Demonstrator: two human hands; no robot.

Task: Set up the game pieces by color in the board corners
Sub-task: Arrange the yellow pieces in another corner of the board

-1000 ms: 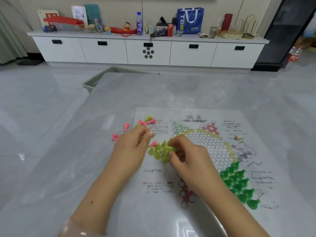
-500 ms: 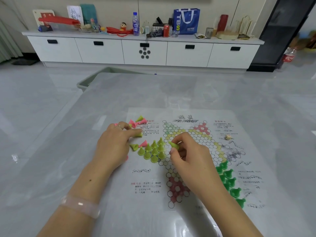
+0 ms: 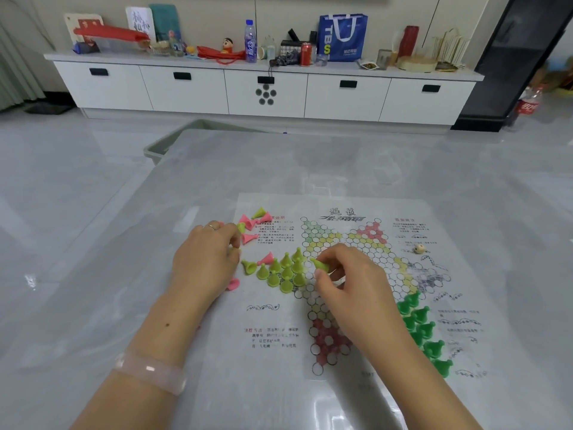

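A paper checkers board (image 3: 347, 274) with a hexagon star lies on the grey table. Several yellow-green pieces (image 3: 286, 271) stand clustered on its left corner. Dark green pieces (image 3: 423, 330) fill the right corner, partly behind my right arm. Pink pieces (image 3: 249, 226) and a few yellow-green ones lie loose at the upper left. My right hand (image 3: 350, 290) pinches one yellow-green piece (image 3: 321, 264) just right of the cluster. My left hand (image 3: 204, 262) rests left of the cluster, its fingertips touching a yellow-green piece (image 3: 241, 226) in the loose pile.
A small wooden bead (image 3: 419, 248) sits on the board's right side. A green bin (image 3: 173, 144) stands past the table's far left corner. A white cabinet (image 3: 263, 88) with bottles and bags lines the back wall.
My left hand has drawn back from the cluster toward the loose pile at the left. My right hand has lifted slightly with one yellow-green piece in its fingers.
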